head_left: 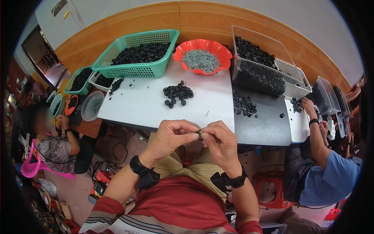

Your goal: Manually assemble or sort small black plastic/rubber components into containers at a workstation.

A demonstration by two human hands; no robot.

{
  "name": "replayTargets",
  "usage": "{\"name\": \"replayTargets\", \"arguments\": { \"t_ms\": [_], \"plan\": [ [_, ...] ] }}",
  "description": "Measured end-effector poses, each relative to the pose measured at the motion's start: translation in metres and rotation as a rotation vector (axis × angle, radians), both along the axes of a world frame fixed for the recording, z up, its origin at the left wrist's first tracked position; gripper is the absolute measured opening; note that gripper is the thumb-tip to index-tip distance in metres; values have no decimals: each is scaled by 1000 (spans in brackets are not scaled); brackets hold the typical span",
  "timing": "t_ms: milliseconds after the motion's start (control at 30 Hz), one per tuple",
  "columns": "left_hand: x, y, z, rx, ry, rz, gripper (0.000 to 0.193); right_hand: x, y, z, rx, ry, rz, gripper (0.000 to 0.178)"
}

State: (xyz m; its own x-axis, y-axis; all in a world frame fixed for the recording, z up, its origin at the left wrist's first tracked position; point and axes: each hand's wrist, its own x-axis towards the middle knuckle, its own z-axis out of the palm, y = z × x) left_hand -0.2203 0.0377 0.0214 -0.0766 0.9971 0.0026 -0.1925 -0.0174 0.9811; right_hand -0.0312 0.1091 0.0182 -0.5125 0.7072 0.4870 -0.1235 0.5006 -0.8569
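Over my lap, just off the table's front edge, my left hand (173,136) and my right hand (222,142) meet fingertip to fingertip. Both pinch one small dark part (200,132); the fingers cover most of it, so its exact kind cannot be made out. On the white tabletop (136,105) ahead lies a loose pile of small round black plastic pieces (178,92). A single thin metal pin or screw (207,113) rests on the table beyond my right hand.
At the back stand a green basket (134,71) of black parts, a red scalloped bowl (228,58) of metal pins or screws, and a clear bin (253,64) of black pieces. Co-workers sit at left (58,150) and right (331,171). More black pieces (243,103) lie on the dark tabletop.
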Motion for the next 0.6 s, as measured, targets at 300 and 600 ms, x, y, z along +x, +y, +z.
{"name": "replayTargets", "arguments": {
  "t_ms": [300, 600],
  "plan": [
    [10, -6, -8, -97, -319, -43, 18, 9, -3, -3, 213, 1, -25, 22],
    [22, -14, -10, -166, -446, -60, 13, 23, -9, -8, 287, -110, -54, 28]
  ]
}}
